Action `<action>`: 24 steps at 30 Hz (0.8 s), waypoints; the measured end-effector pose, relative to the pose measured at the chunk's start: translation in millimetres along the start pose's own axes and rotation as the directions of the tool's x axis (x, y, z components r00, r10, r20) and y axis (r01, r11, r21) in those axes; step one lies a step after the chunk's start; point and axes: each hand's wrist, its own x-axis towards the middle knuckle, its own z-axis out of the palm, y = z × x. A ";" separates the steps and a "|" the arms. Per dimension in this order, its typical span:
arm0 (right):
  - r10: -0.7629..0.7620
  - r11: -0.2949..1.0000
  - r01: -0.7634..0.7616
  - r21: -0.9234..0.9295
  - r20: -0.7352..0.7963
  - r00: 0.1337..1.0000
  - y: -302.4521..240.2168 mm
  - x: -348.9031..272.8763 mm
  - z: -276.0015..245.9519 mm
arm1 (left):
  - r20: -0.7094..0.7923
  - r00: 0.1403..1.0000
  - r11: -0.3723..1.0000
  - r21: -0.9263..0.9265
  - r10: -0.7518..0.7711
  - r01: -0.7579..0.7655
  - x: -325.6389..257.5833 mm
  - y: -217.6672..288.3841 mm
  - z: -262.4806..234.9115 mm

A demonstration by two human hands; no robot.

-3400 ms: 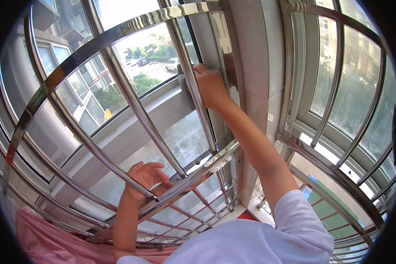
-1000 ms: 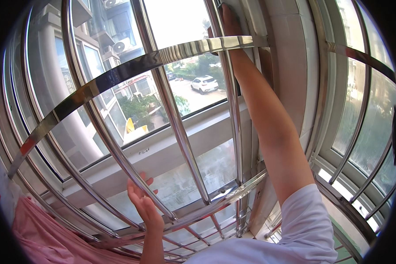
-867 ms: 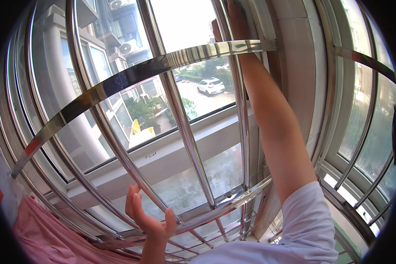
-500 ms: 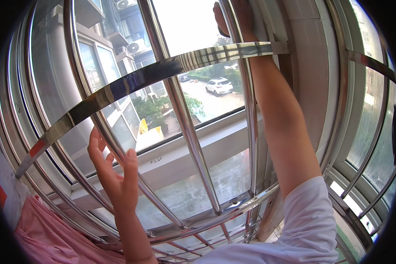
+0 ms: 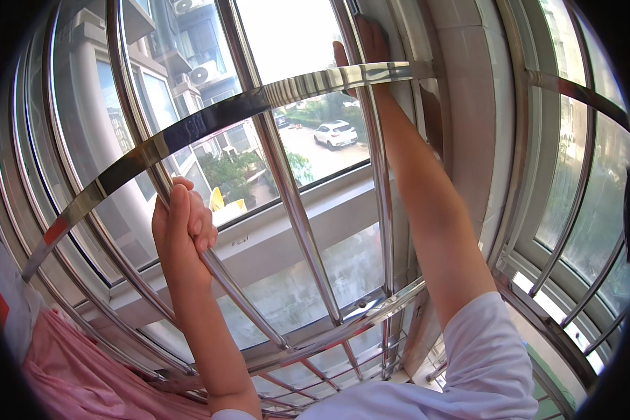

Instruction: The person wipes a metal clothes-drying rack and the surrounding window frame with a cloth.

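Note:
My left hand (image 5: 182, 220) is closed around an upright shiny metal bar (image 5: 241, 294) of the window grille, just below its curved flat crossband (image 5: 210, 122). Its thumb lies along the bar and the fingers wrap over it. My right arm stretches up and passes behind the crossband. At the upper right, beyond the bars, my right hand (image 5: 373, 42) rests against the light window frame (image 5: 399, 35). The thumb stands apart from the other fingers, which are dark and partly hidden by a bar, the hand being seen from the back.
A lower metal rail (image 5: 357, 315) joins the bars. Pink cloth (image 5: 84, 371) hangs at the lower left. To the right is another barred window (image 5: 574, 189). Outside the glass are a white car (image 5: 334, 134), bushes and a building with air-conditioner units.
My left hand has gone from open fingers beside the bar to a grip around it. My right hand has shifted slightly left and down in the picture, as has the view outside.

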 end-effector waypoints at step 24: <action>-0.065 0.877 -0.002 0.481 0.123 0.990 -59.9 58.9 -30.2 | -0.004 0.999 0.999 -0.018 0.034 -0.034 -2.2 -1.9 -1.0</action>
